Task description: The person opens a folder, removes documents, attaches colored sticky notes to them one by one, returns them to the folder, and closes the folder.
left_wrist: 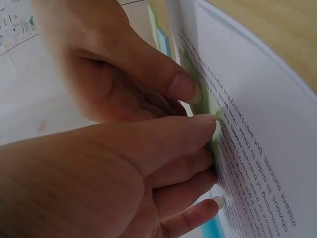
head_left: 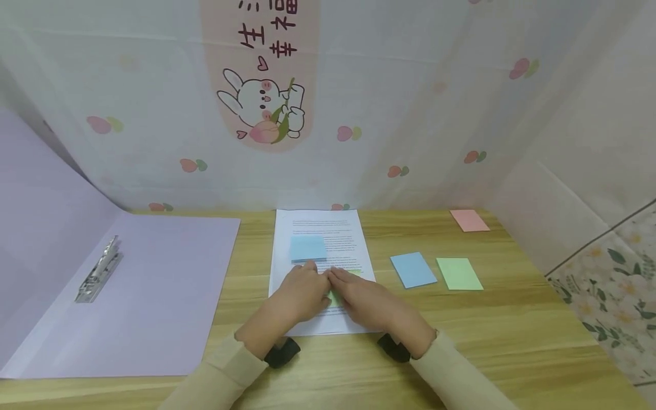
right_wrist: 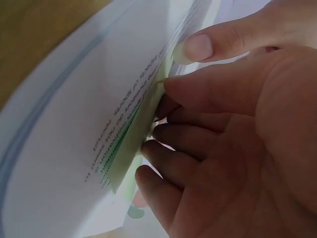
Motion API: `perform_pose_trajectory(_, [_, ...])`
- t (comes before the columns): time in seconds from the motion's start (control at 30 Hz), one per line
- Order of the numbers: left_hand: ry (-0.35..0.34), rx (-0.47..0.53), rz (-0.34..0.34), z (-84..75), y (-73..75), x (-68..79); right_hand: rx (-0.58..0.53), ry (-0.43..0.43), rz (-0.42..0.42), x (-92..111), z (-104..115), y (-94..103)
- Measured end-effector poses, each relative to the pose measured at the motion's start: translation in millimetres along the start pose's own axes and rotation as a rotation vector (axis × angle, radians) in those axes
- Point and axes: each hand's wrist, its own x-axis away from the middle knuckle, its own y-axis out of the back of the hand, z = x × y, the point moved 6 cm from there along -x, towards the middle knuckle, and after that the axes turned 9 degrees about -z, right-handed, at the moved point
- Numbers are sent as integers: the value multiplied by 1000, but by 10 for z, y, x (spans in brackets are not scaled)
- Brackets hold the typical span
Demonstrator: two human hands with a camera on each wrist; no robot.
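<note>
Beige sleeves (head_left: pixel 220 373) lead to the left hand (head_left: pixel 306 291) and right hand (head_left: pixel 366 296), fingers loosely extended, pressing a green note (head_left: pixel 335 298) on the near half of the printed paper (head_left: pixel 280 267). Uneven pressure could crease it or leave an edge unstuck

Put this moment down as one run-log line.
left hand: touching green sticky note | right hand: touching same note | note: on printed sheet | blue sticky notes: same sheet

Wood-grain table (head_left: pixel 512 347) — pale rabbit-print cloth (head_left: pixel 410 102) behind.
</note>
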Motion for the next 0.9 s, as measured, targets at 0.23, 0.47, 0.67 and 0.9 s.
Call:
perform_pose_trajectory(0.23, [8,-62,16,-25,-8,4,6,10,-13,3,2,-54])
perform_pose_trajectory(0.47, [1,-191,38,-85,-62,-37,61,-59,-29,61,-60,-57])
perform_pose_trajectory(0.67, [27,-185,51,-91,-71,-61,89,-153,-65,200,-264,13])
perform_pose_trajectory(0.9, [35,-179,71,-83,-58,-33,89,-177,-61,288,-348,67])
